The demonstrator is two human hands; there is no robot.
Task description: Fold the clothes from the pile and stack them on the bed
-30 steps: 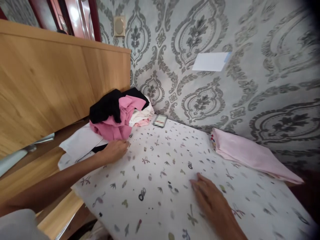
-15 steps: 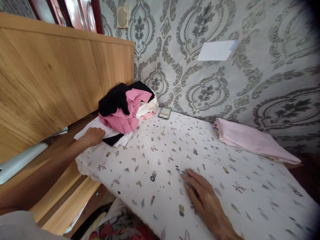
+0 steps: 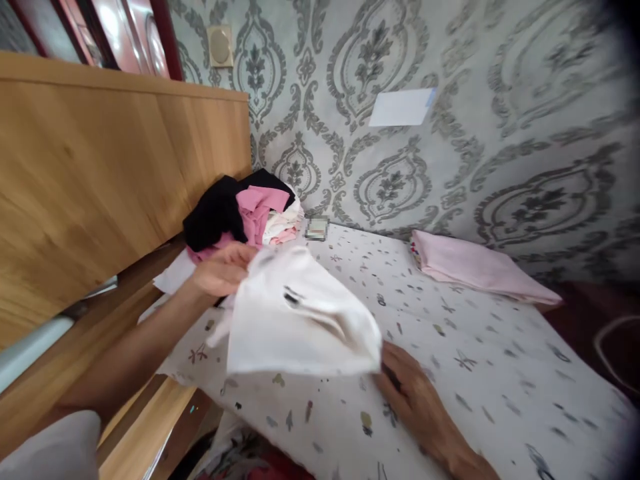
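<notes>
My left hand [image 3: 225, 270] is closed on a white garment [image 3: 305, 320] with a small dark print. The garment is lifted in front of the pile and slightly blurred, its body spread toward my right hand [image 3: 415, 400]. That hand rests low on the patterned bed sheet [image 3: 340, 407], fingers stretched out. Its fingertips are hidden behind the garment's right edge, and I see no grip there. Behind my left hand lies a heap of clothes, with a black garment [image 3: 213, 213], a pink garment [image 3: 255, 210] and white and pale pink pieces.
A folded pink cloth [image 3: 475, 267] lies along the wall on the right. Near the heap sits a small blurred-out item [image 3: 317, 229]. A wooden panel [image 3: 125, 147] stands on the left, beside the bed. A white sheet of paper [image 3: 403, 107] is on the patterned wall.
My left hand has taken the white garment from the heap's front and moved it up and right, across the bed. My right hand has barely moved; the garment now covers its fingertips.
</notes>
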